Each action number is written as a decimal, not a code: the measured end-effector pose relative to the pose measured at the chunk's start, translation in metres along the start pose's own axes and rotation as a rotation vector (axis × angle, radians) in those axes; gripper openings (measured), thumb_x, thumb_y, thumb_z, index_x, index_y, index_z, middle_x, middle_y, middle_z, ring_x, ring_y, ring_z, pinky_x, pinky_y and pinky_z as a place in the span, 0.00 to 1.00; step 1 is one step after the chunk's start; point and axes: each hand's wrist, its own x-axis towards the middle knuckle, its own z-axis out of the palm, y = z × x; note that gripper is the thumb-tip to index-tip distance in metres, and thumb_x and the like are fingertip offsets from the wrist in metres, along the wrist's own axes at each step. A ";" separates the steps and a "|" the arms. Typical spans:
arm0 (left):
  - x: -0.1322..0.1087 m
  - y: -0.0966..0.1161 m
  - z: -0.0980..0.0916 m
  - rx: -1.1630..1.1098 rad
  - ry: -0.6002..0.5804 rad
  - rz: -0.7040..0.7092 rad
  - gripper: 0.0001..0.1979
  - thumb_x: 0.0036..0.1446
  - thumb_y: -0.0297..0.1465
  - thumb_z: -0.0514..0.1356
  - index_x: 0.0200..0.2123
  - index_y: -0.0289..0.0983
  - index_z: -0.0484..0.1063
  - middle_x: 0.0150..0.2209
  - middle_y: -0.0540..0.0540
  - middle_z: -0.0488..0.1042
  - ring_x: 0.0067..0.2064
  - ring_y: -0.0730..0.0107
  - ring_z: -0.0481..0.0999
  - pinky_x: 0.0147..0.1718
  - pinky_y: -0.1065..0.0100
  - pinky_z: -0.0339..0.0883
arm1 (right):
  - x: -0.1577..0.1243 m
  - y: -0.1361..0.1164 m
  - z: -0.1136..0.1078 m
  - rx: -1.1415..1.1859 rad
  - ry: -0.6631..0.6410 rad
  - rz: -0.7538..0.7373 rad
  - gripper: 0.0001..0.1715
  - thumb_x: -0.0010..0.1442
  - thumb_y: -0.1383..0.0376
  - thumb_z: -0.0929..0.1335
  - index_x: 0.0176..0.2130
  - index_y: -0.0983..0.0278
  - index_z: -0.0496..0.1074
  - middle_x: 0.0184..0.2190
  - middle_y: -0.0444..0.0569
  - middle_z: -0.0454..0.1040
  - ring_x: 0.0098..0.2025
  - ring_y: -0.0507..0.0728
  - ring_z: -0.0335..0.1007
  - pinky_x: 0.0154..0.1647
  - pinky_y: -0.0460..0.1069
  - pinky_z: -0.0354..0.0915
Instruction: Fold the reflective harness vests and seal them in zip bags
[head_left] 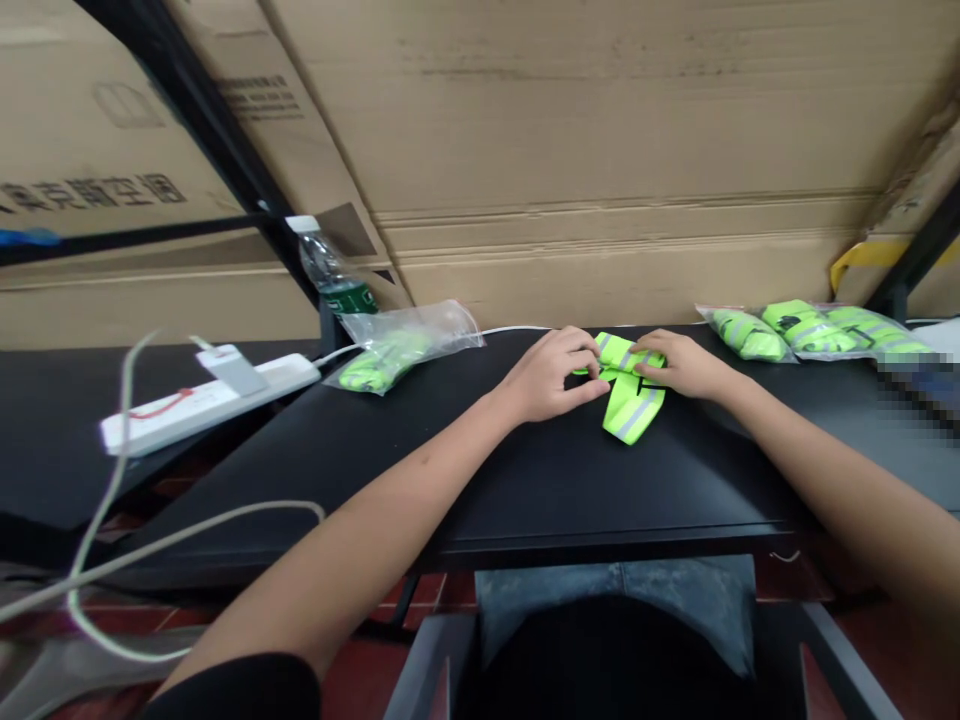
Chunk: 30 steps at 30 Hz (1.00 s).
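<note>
A neon yellow-green reflective band (630, 400) with grey stripes lies partly folded on the black table (540, 480), its free end hanging toward me. My left hand (555, 375) pinches the folded upper part from the left, fingers curled on it. My right hand (679, 365) presses and grips the same fold from the right. Both hands are closed on the fabric.
A clear plastic bag (397, 350) with another green band lies at the left rear. Bagged bands (810, 330) pile up at the right rear. A water bottle (330, 265), a white power strip (202, 400) with cables, and cardboard boxes (600, 150) stand behind.
</note>
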 end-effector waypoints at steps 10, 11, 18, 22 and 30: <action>-0.003 -0.007 -0.001 0.026 0.065 -0.211 0.17 0.66 0.44 0.52 0.44 0.40 0.74 0.45 0.43 0.78 0.50 0.58 0.73 0.53 0.55 0.65 | -0.012 -0.029 -0.024 0.184 0.020 0.064 0.29 0.69 0.44 0.59 0.33 0.61 0.74 0.26 0.47 0.75 0.27 0.56 0.70 0.33 0.53 0.68; -0.002 -0.005 0.001 0.036 0.013 -0.231 0.18 0.65 0.45 0.52 0.45 0.40 0.74 0.46 0.43 0.78 0.50 0.57 0.73 0.53 0.54 0.65 | -0.011 -0.028 -0.022 0.152 0.053 0.035 0.26 0.68 0.45 0.61 0.37 0.60 0.76 0.31 0.49 0.77 0.32 0.58 0.73 0.37 0.55 0.69; -0.001 -0.002 0.020 0.144 -0.214 -0.354 0.17 0.64 0.43 0.55 0.46 0.39 0.76 0.47 0.40 0.78 0.55 0.49 0.72 0.56 0.46 0.58 | -0.007 -0.030 0.005 0.061 -0.083 -0.126 0.29 0.67 0.45 0.63 0.56 0.61 0.71 0.51 0.56 0.75 0.53 0.65 0.71 0.55 0.62 0.66; 0.001 -0.002 0.032 0.020 -0.058 -0.419 0.12 0.61 0.39 0.58 0.41 0.38 0.75 0.44 0.41 0.78 0.53 0.48 0.73 0.54 0.46 0.62 | -0.010 -0.059 0.006 -0.259 0.081 0.033 0.39 0.68 0.39 0.55 0.51 0.67 0.73 0.49 0.66 0.73 0.49 0.72 0.70 0.47 0.65 0.66; 0.012 -0.010 0.030 -0.152 0.100 -0.521 0.13 0.58 0.26 0.51 0.43 0.38 0.72 0.45 0.44 0.79 0.48 0.61 0.77 0.50 0.57 0.70 | -0.010 -0.096 0.015 -0.281 -0.069 -0.033 0.29 0.69 0.45 0.57 0.49 0.62 0.71 0.42 0.61 0.76 0.43 0.67 0.73 0.36 0.56 0.67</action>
